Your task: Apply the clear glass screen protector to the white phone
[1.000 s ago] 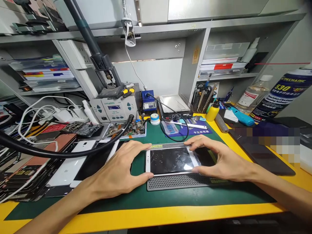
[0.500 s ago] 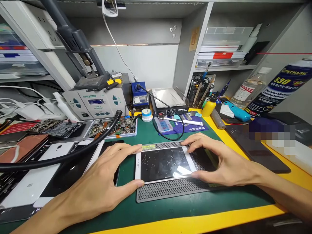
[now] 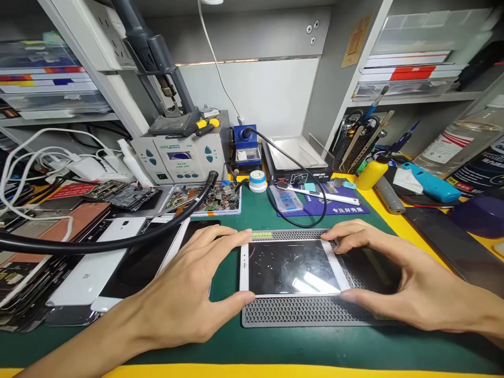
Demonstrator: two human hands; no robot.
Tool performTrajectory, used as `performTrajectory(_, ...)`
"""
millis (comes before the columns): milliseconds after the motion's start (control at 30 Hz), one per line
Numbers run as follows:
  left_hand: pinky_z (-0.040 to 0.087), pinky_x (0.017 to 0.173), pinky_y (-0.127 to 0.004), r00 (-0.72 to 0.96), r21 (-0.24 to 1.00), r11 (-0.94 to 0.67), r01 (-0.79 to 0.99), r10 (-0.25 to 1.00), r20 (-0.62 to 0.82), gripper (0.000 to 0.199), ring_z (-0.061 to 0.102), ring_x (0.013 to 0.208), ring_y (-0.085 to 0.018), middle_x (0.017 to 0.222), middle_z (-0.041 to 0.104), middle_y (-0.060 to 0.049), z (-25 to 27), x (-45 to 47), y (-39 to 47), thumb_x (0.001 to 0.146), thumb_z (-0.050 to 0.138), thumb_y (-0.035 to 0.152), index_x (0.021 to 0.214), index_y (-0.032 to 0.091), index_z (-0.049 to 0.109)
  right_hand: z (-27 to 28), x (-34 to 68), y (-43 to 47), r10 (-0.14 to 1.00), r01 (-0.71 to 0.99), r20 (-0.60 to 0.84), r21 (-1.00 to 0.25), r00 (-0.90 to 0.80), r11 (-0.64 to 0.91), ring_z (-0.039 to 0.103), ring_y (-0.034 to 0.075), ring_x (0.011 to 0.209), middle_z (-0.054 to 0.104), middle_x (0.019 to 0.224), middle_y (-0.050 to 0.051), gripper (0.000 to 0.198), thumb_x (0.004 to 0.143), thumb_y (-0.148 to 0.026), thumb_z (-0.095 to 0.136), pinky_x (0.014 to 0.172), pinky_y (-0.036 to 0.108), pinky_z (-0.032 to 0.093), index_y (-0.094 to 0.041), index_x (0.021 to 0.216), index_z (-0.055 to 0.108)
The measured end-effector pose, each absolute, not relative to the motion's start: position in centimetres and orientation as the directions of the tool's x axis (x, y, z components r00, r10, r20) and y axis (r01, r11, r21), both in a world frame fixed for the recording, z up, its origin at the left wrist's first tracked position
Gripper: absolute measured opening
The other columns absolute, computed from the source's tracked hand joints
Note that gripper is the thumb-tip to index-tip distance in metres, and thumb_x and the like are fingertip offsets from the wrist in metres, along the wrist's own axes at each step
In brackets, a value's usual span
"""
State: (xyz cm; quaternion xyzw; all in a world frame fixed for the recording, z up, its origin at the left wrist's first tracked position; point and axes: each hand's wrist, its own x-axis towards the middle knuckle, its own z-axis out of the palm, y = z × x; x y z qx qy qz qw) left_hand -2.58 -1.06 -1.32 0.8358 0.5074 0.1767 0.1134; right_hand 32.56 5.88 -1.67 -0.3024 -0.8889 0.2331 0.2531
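A white smartphone lies on its back in front of me, its black screen marked with specks, scratches and bright reflections. Under it is a grey honeycomb mat with a yellow label. My left hand grips the phone's left end, thumb on the near corner and fingers on the far one. At the opposite end, my right hand holds it likewise between thumb and fingers. A dark flat panel shows on the mat beneath my right palm, partly hidden.
Stacked phones lie at the left, crossed by a thick black hose. Behind stand a hot-air station, a tray of circuit boards, a round tub and a heating plate. A yellow bottle is at the right.
The camera view has turned, so the bench appears shifted to the right. Both hands keep their hold on the phone's ends, and the phone stays on the mat.
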Motion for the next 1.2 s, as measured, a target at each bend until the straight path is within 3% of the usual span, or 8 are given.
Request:
performTrajectory(700,0.041,0.119,-0.049,0.475,0.261,-0.516,0.816,0.855,0.207,0.068,0.041,0.141,-0.027,0.146,0.052,-0.01,-1.3,-2.7,-1.2,0.091,0.064,0.041,0.151,0.023,0.038,-1.6,32.7,5.6,0.66,0.457,0.293,-0.53,-0.692,0.715,0.063,0.029,0.12,0.062,0.132,0.007,0.049,0.077,-0.035,0.084,0.098,0.041,0.059,-0.03,0.118,0.057)
performTrajectory(900,0.035,0.121,-0.05,0.551,0.233,-0.6,0.766,0.798,0.242,0.064,0.039,0.14,-0.028,0.143,0.054,-0.011,-0.4,-3.0,-1.3,0.087,0.065,0.027,0.146,0.017,0.044,-1.5,32.6,5.7,0.657,0.465,0.295,-0.513,-0.694,0.721,0.064,0.029,0.121,0.063,0.132,0.007,0.049,0.077,-0.035,0.084,0.101,0.041,0.058,-0.03,0.118,0.058)
performTrajectory(1067,0.038,0.111,-0.058,0.575,0.283,-0.651,0.704,0.757,0.31,0.043,0.049,0.121,-0.031,0.122,0.057,-0.013,0.0,-3.2,-1.2,0.079,0.061,0.011,0.122,0.018,0.064,-1.6,32.6,5.8,0.654,0.468,0.293,-0.504,-0.698,0.725,0.063,0.03,0.122,0.063,0.133,0.008,0.05,0.076,-0.034,0.084,0.101,0.042,0.057,-0.029,0.119,0.059)
performTrajectory(1200,0.045,0.097,-0.056,0.577,0.287,-0.667,0.687,0.742,0.342,0.041,0.052,0.103,-0.028,0.103,0.056,-0.011,-0.1,-3.3,-1.0,0.076,0.06,0.005,0.113,0.018,0.068,-1.8,32.8,5.8,0.656,0.459,0.296,-0.52,-0.695,0.721,0.063,0.032,0.122,0.063,0.133,0.008,0.052,0.074,-0.033,0.085,0.101,0.044,0.057,-0.03,0.12,0.06)
